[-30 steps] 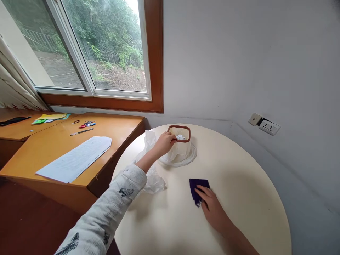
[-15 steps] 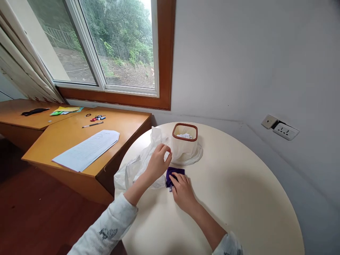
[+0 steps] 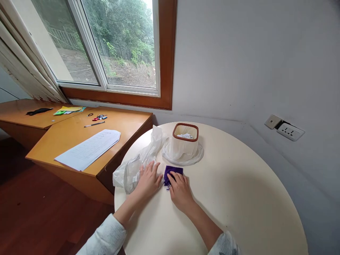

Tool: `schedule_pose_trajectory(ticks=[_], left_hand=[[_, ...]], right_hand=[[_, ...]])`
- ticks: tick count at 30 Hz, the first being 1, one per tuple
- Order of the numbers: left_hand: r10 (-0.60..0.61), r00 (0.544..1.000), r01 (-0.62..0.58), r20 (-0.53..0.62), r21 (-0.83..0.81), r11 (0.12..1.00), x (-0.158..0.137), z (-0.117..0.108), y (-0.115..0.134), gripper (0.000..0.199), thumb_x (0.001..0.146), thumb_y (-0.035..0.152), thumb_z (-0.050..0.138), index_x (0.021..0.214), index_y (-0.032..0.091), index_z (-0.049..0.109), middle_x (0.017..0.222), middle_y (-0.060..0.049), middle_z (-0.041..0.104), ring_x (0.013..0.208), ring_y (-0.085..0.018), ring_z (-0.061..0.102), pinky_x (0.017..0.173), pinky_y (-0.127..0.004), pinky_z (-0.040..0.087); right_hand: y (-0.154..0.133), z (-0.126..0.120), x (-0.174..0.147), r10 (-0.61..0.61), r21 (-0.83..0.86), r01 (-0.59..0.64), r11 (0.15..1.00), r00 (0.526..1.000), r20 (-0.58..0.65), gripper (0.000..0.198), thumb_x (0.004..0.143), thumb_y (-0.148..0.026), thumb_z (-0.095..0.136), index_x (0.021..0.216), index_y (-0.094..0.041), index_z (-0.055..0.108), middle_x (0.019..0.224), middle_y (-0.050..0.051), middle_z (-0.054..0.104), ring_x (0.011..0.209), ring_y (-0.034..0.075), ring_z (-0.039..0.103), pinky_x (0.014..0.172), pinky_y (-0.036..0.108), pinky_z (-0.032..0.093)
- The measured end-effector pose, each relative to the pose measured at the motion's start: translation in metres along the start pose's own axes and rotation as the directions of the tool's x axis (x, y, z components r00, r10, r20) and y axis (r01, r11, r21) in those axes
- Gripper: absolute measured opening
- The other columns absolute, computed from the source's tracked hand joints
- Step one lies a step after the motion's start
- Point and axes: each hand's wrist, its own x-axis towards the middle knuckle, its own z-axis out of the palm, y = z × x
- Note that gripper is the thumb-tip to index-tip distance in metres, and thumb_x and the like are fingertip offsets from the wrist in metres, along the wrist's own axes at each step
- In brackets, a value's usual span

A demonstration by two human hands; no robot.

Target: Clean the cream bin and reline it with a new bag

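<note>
Smooth round table (image 3: 233, 177), purple cloth (image 3: 172, 169)

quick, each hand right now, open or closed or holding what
Left hand: open, fingers spread at the white plastic bag.
Right hand: fingers on the purple cloth; cannot tell if gripping.

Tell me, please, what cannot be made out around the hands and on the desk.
All in the head view:
- Purple cloth: partly covered by the right hand; whether the fingers grip it is unclear.
- Left hand: its palm is hidden behind its back.
- Bin: its front wall hides the bottom.
- Papers: writing too small to read.
- Round table: near side cut off by the bottom edge.
</note>
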Motion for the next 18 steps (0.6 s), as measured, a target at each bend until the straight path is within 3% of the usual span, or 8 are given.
schedule_pose_trajectory(ticks=[6,13,15,18], left_hand=[[0.045,0.999,-0.044,0.022,-0.055,0.998,0.017,0.013,-0.009,0.039,0.088,0.035,0.034,0.123,0.019,0.044,0.136,-0.015,0.042,0.128,-0.03,0.034,0.104,-0.057,0.016],[0.091,0.993,-0.097,-0.072,-0.088,0.991,0.019,0.003,-0.01,0.033,0.088,0.03,0.037,0.118,0.02,0.045,0.127,-0.013,0.049,0.121,-0.026,0.044,0.106,-0.053,0.021],[0.097,0.989,-0.108,-0.111,-0.096,0.989,0.017,-0.003,-0.009,0.029,0.088,0.03,0.037,0.114,0.019,0.046,0.125,-0.012,0.048,0.119,-0.025,0.045,0.105,-0.05,0.024],[0.108,0.977,-0.137,-0.185,-0.153,0.979,0.011,-0.015,-0.008,0.02,0.088,0.029,0.038,0.101,0.02,0.049,0.119,-0.011,0.049,0.111,-0.023,0.05,0.095,-0.043,0.039]], right_hand=[[0.001,0.005,0.01,0.012,-0.024,-0.013,1.0,0.999,-0.036,0.043,0.081,-0.015,0.044,0.124,-0.023,0.049,0.127,0.006,0.051,0.114,0.022,0.043,0.094,0.04,0.032],[0.003,-0.001,0.012,-0.007,0.08,0.019,0.997,0.99,-0.143,0.042,0.08,-0.012,0.045,0.121,-0.021,0.051,0.121,0.007,0.056,0.111,0.02,0.047,0.094,0.037,0.032],[0.006,-0.008,0.009,-0.001,0.126,0.026,0.992,0.981,-0.196,0.034,0.081,-0.014,0.046,0.113,-0.022,0.056,0.114,0.006,0.059,0.107,0.019,0.05,0.092,0.036,0.033],[0.014,-0.022,0.0,0.006,0.168,0.037,0.985,0.968,-0.251,0.013,0.08,-0.015,0.051,0.085,-0.021,0.062,0.1,0.004,0.063,0.097,0.017,0.054,0.089,0.035,0.033]])
